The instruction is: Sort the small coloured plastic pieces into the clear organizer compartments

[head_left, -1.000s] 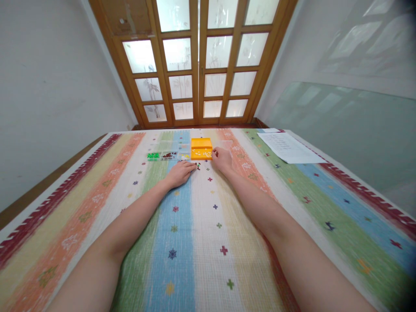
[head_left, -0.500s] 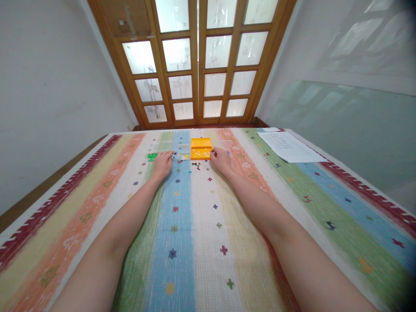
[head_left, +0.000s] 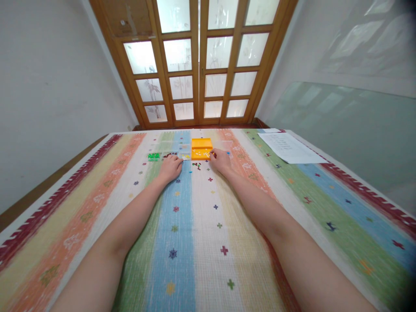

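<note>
My left hand (head_left: 171,168) lies at the near edge of the clear boxes, fingers stretched toward the box of small yellow pieces (head_left: 185,157). Beside its fingertips sits a clear box of dark brown pieces (head_left: 169,155), partly covered by the hand. Further left are bright green pieces (head_left: 154,156) in another clear box. My right hand (head_left: 221,160) is at the right edge of an opened orange box (head_left: 201,143) with small white pieces (head_left: 204,154) in it. Its thumb and forefinger are pinched together; whatever is between them is too small to make out.
Small brown and green pieces (head_left: 196,165) lie loose on the striped tablecloth (head_left: 204,234), near a tiny blue piece (head_left: 190,172). Blue pieces (head_left: 228,153) show behind my right hand. Printed paper (head_left: 286,147) lies at the right. Beyond the table are glazed wooden doors (head_left: 201,78).
My left hand has shifted right, from the green and dark pieces toward the yellow ones, uncovering the green box and part of the brown pieces. My right hand has hardly moved.
</note>
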Demonstrator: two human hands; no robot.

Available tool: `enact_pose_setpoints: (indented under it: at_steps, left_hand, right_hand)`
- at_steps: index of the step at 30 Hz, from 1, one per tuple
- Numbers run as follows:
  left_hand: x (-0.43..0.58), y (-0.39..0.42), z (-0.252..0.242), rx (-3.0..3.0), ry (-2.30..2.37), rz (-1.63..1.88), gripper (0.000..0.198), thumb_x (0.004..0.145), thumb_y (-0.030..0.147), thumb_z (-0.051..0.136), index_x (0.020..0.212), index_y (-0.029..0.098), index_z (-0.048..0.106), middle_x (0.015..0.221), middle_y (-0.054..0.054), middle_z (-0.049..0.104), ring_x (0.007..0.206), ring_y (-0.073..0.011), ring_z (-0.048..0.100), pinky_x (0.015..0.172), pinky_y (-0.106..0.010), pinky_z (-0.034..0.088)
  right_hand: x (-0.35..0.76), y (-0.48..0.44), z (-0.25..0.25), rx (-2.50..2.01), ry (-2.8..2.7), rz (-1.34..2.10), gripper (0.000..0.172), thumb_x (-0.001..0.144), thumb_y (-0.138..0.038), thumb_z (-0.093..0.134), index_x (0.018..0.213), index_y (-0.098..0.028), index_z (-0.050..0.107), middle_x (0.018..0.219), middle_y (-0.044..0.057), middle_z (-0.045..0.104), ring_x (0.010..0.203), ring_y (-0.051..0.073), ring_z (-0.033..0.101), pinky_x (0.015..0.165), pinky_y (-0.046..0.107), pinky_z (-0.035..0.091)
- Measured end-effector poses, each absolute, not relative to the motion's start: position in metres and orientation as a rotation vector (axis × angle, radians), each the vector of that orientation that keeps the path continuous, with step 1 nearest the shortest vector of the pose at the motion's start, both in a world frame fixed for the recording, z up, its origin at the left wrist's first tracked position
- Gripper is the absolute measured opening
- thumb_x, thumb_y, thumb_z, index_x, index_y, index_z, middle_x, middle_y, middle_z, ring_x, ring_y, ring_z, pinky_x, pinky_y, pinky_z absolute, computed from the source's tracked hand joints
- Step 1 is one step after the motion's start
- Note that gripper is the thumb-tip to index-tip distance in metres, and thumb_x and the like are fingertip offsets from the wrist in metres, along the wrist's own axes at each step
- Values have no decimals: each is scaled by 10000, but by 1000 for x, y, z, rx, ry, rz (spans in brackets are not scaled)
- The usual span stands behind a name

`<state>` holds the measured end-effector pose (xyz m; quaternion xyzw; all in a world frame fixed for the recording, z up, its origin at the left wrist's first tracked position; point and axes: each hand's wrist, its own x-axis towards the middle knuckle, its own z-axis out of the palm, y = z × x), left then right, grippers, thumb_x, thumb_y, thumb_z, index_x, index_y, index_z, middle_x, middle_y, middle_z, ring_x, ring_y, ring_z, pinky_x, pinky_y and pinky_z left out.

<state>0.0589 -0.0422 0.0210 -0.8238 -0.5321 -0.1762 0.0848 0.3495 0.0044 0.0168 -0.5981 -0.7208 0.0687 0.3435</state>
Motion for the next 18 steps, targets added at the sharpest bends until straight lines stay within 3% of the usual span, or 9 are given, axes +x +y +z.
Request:
enact_pose_setpoints:
  at_steps: [11, 18]
  left_hand:
    - [63, -43, 14, -2446, -1580, -473, 298, 971, 326, 537, 1204, 238, 700, 1094, -105, 642, 1089, -284, 556, 979, -438, 477]
    - [62, -42, 13, -2516, -1576, -578, 314, 975, 305, 527, 1214, 229, 716, 1184, -104, 656, 1140, -280, 561, 1052, -460, 468]
  right_hand:
    - [349, 6, 14, -1540, -1886, 173, 227, 949, -272, 530, 1001, -210, 743, 929, 66, 746, 831, 214, 629, 717, 288, 402]
    - [349, 5, 14, -1539, -1890, 184, 223, 949, -273, 530, 990, -213, 741, 934, 65, 748, 837, 214, 632, 715, 283, 396]
